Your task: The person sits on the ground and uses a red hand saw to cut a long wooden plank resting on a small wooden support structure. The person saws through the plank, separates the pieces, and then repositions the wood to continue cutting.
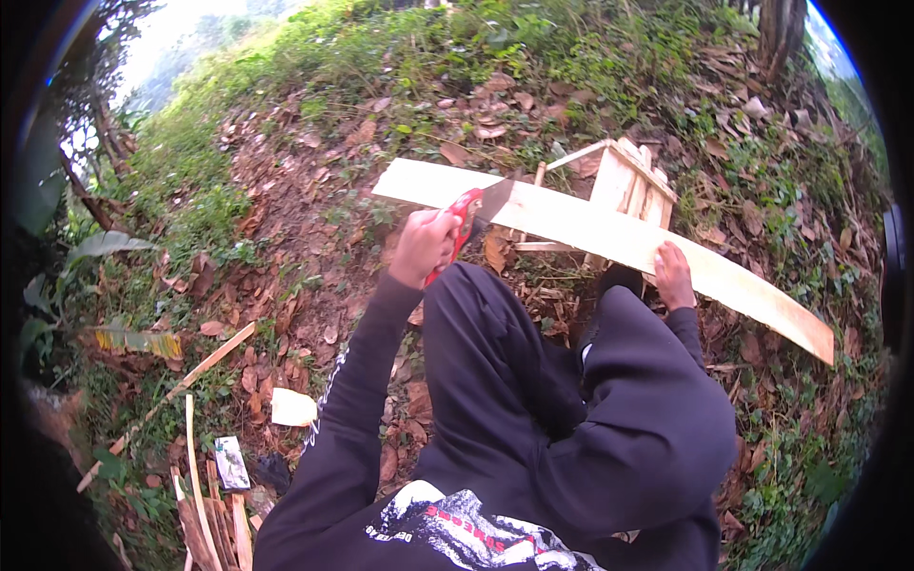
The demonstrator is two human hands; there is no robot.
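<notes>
A long pale wooden board point(571, 217) stretches across in front of me, from the upper middle down to the right. My left hand point(428, 243) is closed round the red handle of a handsaw point(495, 198), whose dark blade lies across the board left of its middle. On the board's right part rests my right hand point(674, 274), its fingers over the near edge and pressing it; the thumb is hidden. Beneath and behind the board stands a small slatted wooden frame point(640, 181), partly covered by it. My right foot is close to that frame.
Brown leaves and low green plants cover the sloping ground. At the lower left are loose wood strips point(214, 519), a long thin stick point(181, 385), a small whitish box point(231, 463) and a pale wood offcut point(293, 407). A tree trunk point(781, 33) rises at the upper right.
</notes>
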